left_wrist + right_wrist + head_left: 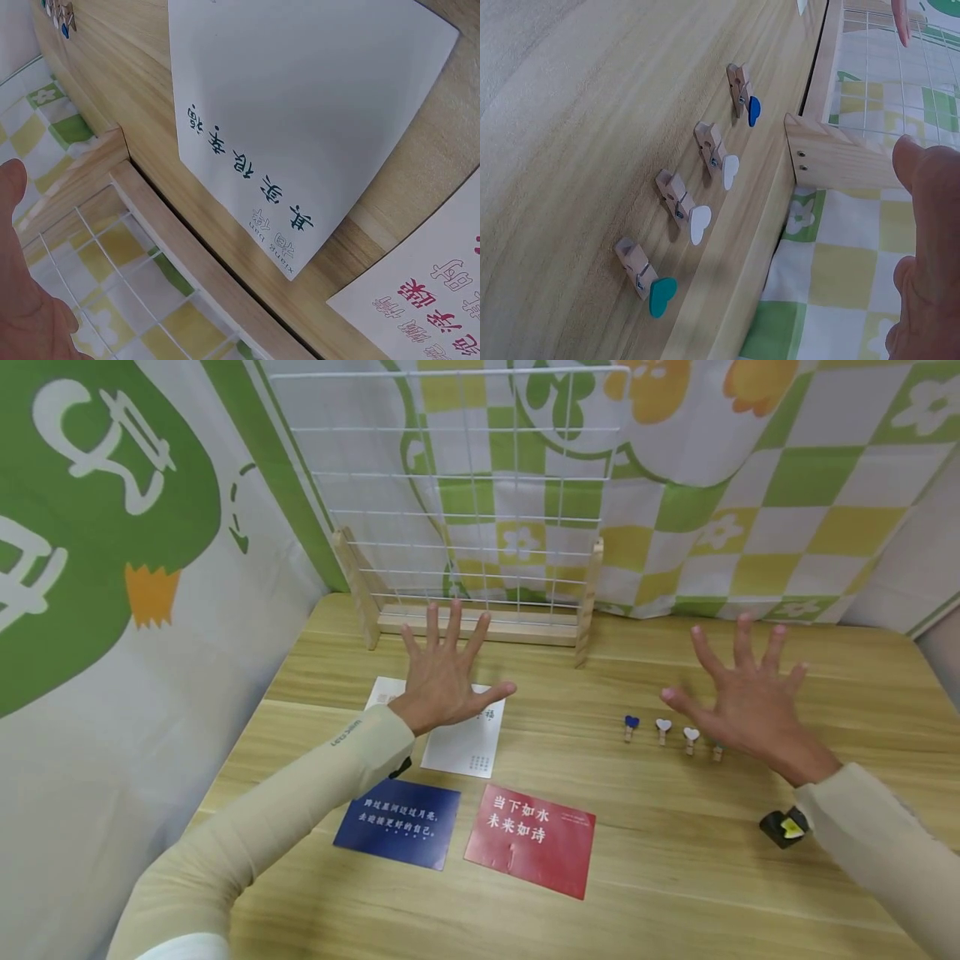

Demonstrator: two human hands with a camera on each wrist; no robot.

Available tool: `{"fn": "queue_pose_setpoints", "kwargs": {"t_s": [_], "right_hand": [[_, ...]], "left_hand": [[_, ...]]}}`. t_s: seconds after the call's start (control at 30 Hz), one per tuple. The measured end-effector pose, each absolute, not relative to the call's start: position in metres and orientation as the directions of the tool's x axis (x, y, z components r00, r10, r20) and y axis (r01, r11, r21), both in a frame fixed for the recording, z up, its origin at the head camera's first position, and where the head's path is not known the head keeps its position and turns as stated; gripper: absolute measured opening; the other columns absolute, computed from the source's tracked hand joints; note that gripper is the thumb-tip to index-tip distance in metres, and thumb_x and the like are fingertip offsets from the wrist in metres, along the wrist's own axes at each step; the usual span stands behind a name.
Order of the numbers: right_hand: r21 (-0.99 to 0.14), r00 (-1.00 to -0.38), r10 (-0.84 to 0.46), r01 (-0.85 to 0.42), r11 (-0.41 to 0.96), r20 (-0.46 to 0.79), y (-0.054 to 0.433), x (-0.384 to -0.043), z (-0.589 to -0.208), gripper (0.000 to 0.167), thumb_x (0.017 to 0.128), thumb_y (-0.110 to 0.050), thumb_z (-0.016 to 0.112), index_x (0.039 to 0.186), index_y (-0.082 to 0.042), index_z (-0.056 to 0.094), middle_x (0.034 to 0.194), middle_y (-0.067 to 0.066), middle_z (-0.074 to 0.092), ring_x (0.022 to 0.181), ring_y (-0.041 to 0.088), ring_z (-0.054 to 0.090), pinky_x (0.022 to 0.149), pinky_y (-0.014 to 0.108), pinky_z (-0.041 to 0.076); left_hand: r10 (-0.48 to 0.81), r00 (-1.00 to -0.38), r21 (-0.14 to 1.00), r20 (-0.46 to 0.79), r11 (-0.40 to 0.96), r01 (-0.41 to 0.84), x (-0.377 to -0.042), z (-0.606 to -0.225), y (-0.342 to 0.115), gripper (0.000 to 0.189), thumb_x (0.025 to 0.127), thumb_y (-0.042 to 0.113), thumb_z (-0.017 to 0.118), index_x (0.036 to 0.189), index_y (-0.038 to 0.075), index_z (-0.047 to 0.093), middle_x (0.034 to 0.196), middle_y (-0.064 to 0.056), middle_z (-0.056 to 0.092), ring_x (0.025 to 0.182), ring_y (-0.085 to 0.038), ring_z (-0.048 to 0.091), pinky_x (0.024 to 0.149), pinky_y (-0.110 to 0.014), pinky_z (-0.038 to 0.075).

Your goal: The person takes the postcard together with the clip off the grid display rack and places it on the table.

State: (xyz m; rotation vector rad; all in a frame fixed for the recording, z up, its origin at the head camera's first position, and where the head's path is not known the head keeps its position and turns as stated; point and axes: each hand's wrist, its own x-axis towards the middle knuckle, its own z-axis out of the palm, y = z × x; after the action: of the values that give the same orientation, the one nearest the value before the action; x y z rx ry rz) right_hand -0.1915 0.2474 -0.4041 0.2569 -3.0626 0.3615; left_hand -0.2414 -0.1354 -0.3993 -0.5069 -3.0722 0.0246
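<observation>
My left hand (442,685), fingers spread wide, hovers above a white card (461,756) with dark lettering and holds nothing. In the left wrist view, a second white card (420,300) with pink lettering lies beside it; the left arm hides it in the head view. Fingers fanned out, my right hand (753,702) is over the right of the table, also empty. Several small wooden clothespins with hearts lie in a row beside it: a blue-heart clothespin (740,91), white-heart ones such as this clothespin (676,201), and a teal-heart clothespin (636,268), partly covered by the hand in the head view.
At the back of the wooden table (675,877) stands a white wire grid rack on a wooden base (525,628). Towards the front lie a blue card (397,822) and a red card (532,843), both with white lettering. Patterned cloth (795,535) hangs behind and at left.
</observation>
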Motion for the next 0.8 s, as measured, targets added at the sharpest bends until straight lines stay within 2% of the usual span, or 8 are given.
{"fn": "queue_pose_setpoints", "kwargs": {"t_s": [0.17,0.33,0.53,0.7,0.8], "right_hand": [[-0.229,-0.984,-0.166,-0.175,0.958,0.058,0.2460,-0.1909,-0.4044,0.089,0.092,-0.070,0.042,0.158,-0.026,0.005,0.158,0.021,-0.025,0.137,0.055,-0.028,0.090,0.092,-0.002],[-0.227,-0.985,-0.168,-0.175,0.958,0.048,0.2465,-0.1909,-0.4062,0.088,0.092,-0.070,0.042,0.158,-0.026,0.005,0.158,0.019,-0.026,0.137,0.054,-0.030,0.090,0.092,-0.004],[-0.220,-0.985,-0.167,-0.172,0.960,0.043,0.2475,-0.1911,-0.4089,0.089,0.091,-0.071,0.043,0.158,-0.027,0.004,0.158,0.018,-0.025,0.137,0.055,-0.027,0.090,0.092,-0.003],[-0.225,-0.986,-0.163,-0.166,0.960,0.032,0.2470,-0.1911,-0.4079,0.089,0.092,-0.071,0.042,0.158,-0.026,0.004,0.158,0.018,-0.025,0.138,0.056,-0.026,0.091,0.092,-0.003],[-0.225,-0.987,-0.158,-0.161,0.961,0.030,0.2469,-0.1915,-0.4062,0.089,0.092,-0.071,0.042,0.159,-0.024,0.006,0.158,0.019,-0.025,0.138,0.056,-0.025,0.091,0.092,-0.002]], "left_hand": [[0.325,-0.945,-0.031,0.033,0.946,0.324,-0.2413,-0.4011,-0.1372,0.102,0.083,0.084,0.038,0.158,0.028,-0.002,0.163,-0.013,-0.020,0.149,-0.047,-0.012,0.109,-0.081,0.003],[0.327,-0.944,-0.028,0.039,0.945,0.326,-0.2411,-0.4029,-0.1383,0.102,0.084,0.082,0.040,0.159,0.027,-0.001,0.164,-0.015,-0.013,0.149,-0.049,-0.009,0.108,-0.082,0.002],[0.318,-0.948,-0.031,0.019,0.948,0.318,-0.2421,-0.4029,-0.1378,0.101,0.084,0.082,0.038,0.158,0.027,-0.002,0.164,-0.014,-0.017,0.149,-0.049,-0.010,0.109,-0.081,0.000],[0.319,-0.948,-0.035,0.016,0.947,0.318,-0.2434,-0.4027,-0.1368,0.101,0.085,0.082,0.038,0.159,0.026,-0.002,0.165,-0.016,-0.011,0.149,-0.049,-0.011,0.109,-0.081,0.000],[0.317,-0.949,-0.024,0.004,0.948,0.316,-0.2443,-0.4027,-0.1365,0.101,0.085,0.082,0.037,0.158,0.026,-0.003,0.164,-0.015,-0.014,0.148,-0.048,-0.014,0.109,-0.080,-0.001]]}}
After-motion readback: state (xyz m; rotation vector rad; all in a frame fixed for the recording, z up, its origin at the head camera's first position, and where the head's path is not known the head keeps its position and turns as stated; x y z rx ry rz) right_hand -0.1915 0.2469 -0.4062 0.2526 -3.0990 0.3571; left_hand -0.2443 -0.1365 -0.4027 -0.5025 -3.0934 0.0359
